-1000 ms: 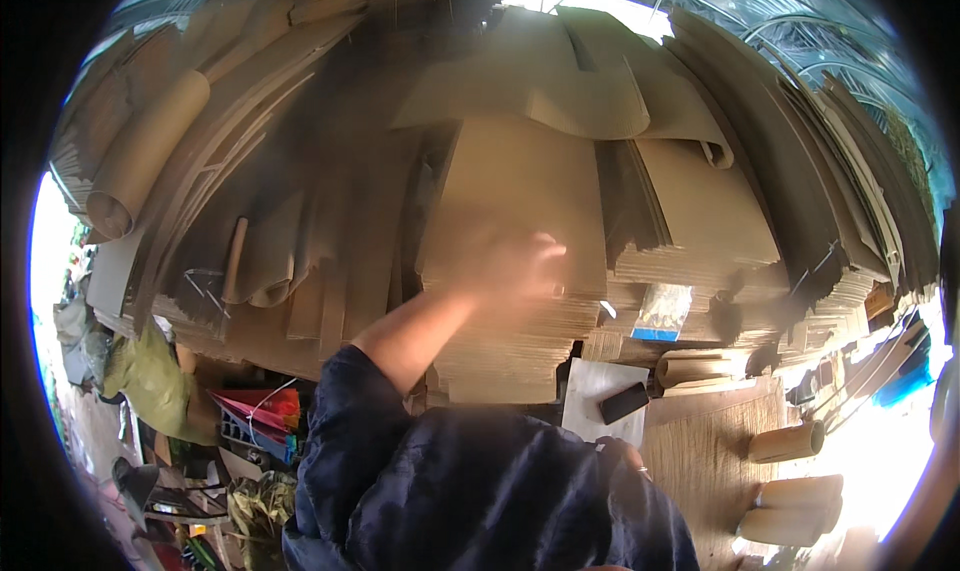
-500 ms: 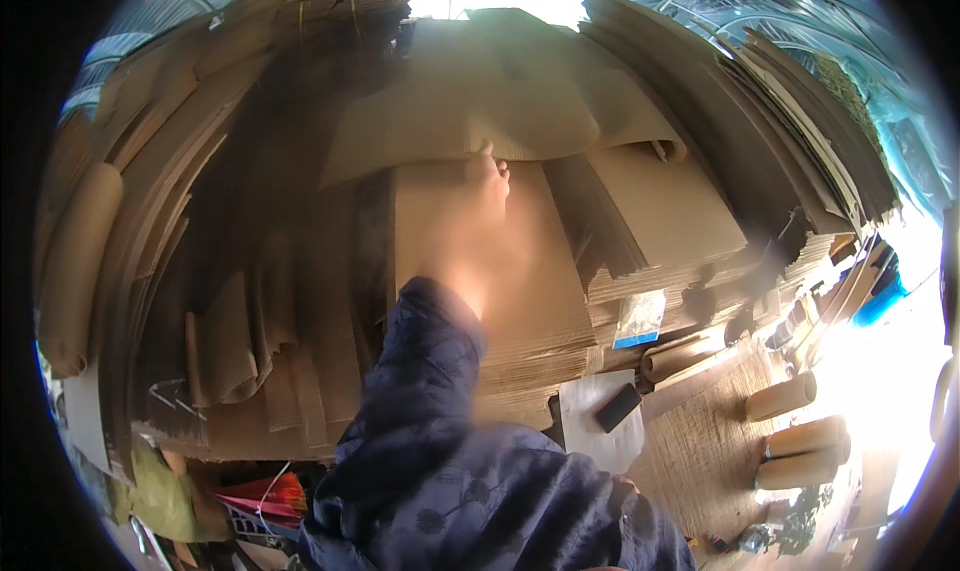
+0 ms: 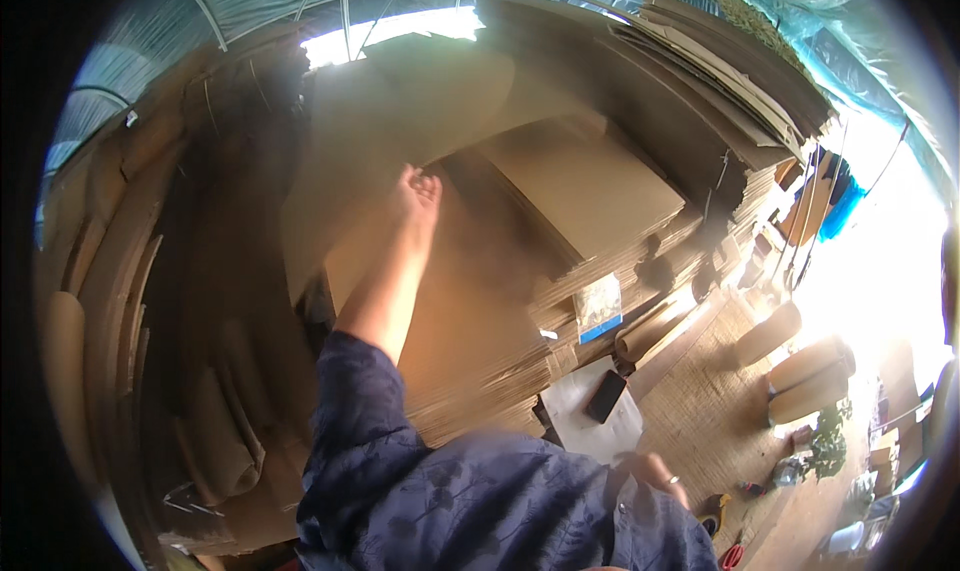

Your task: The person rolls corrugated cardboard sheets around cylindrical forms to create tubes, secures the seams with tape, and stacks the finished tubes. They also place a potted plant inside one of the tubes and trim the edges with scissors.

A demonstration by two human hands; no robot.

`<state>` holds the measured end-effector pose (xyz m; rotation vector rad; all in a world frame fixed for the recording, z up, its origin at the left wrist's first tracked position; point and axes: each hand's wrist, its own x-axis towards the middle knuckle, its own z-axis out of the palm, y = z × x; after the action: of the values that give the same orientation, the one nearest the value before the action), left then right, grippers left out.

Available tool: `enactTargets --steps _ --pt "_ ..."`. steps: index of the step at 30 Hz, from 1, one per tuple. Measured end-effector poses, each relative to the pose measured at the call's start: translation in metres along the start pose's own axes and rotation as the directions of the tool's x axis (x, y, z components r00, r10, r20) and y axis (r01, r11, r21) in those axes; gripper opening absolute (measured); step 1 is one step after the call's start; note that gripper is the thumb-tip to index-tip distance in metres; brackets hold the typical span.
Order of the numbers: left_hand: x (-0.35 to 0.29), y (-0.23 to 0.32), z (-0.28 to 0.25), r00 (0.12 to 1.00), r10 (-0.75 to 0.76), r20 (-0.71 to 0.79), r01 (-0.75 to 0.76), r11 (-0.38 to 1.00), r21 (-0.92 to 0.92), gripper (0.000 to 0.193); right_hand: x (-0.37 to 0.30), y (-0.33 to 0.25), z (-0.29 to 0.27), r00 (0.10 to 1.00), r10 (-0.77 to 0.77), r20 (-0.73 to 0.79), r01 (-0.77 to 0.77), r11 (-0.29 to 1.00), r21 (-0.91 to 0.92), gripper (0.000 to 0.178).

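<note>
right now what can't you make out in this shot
- Left hand, head view: reaches onto a large cardboard sheet; motion blur hides whether the fingers grip it.
- Right hand, head view: low, blurred, partly behind the dark blue sleeve; whether it holds anything is unclear.
- Dark flat object on the white sheet: too small to identify.

Cardboard stacks [image 3: 590, 186] crowding all sides — open floor [image 3: 710, 411] rightward only
</note>
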<state>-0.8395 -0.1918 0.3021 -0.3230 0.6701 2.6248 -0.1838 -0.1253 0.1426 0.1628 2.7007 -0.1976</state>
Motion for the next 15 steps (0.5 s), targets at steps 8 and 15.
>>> enactTargets --steps 8,15 --pt "-0.213 -0.046 -0.055 0.854 -0.447 0.266 0.393 0.89 0.233 0.02 0.129 -0.005 -0.185 0.796 0.447 -0.408 0.29 0.311 0.905 0.052" --pt "-0.327 -0.046 -0.117 0.701 -0.691 0.175 0.598 0.704 0.384 0.036 0.202 -0.075 -0.222 0.701 0.624 -0.345 0.527 -0.127 0.841 0.071"
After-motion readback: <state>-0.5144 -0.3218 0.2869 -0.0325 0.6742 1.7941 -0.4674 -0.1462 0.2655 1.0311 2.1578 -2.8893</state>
